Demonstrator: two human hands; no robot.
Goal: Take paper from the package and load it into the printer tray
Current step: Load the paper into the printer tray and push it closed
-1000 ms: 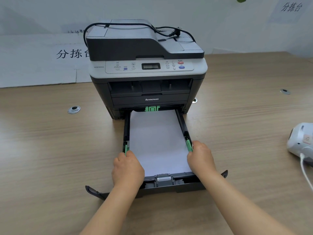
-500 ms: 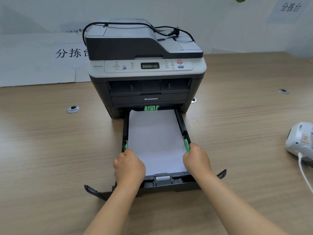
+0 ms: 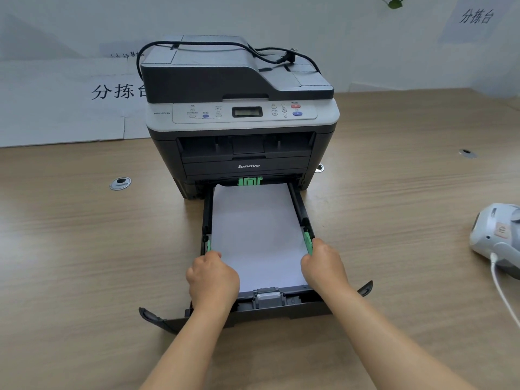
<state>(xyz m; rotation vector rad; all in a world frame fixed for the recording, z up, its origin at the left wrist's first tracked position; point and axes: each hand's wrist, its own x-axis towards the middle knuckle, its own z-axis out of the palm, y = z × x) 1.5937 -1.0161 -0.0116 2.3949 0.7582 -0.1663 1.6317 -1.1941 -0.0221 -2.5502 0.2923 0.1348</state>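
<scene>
A grey and black Lenovo printer [image 3: 244,153] stands at the middle of the wooden table. Its black paper tray [image 3: 281,311] is pulled out toward me, and a white stack of paper [image 3: 256,235] lies flat in it. My left hand [image 3: 213,280] is curled at the paper's left edge, on the green left side guide [image 3: 208,246]. My right hand [image 3: 323,268] pinches the green right side guide [image 3: 308,243] against the paper's right edge. A green rear guide [image 3: 250,181] touches the paper's far end. No paper package is in view.
A black power cord [image 3: 253,52] lies coiled on the printer's lid. A white handheld device [image 3: 495,235] with a white cable [image 3: 503,294] lies at the table's right edge. Round cable grommets [image 3: 120,183] [image 3: 467,153] sit in the tabletop. White sign boards [image 3: 70,102] lean at the back left.
My right hand has slid the right side guide slightly inward to the paper's edge. My left hand has stayed at the left guide, and the paper and tray have not moved.
</scene>
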